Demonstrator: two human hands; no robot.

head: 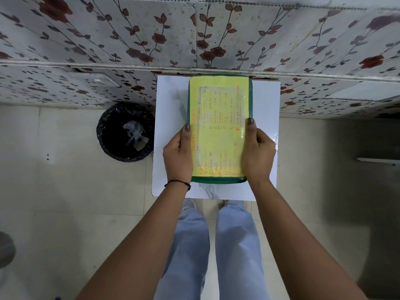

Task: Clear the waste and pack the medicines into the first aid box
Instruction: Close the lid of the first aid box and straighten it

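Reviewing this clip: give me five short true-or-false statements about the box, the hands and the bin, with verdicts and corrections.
1. Both hands grip the first aid box by its long sides. True: left hand, right hand.
2. The box stands open. False: its green lid with the yellow sheet is closed.
3. The bin stands on the floor to the left of the table. True.
4. The bin is empty. False: crumpled clear plastic lies inside.
5. Medicines lie loose on the table. False: none are visible there.
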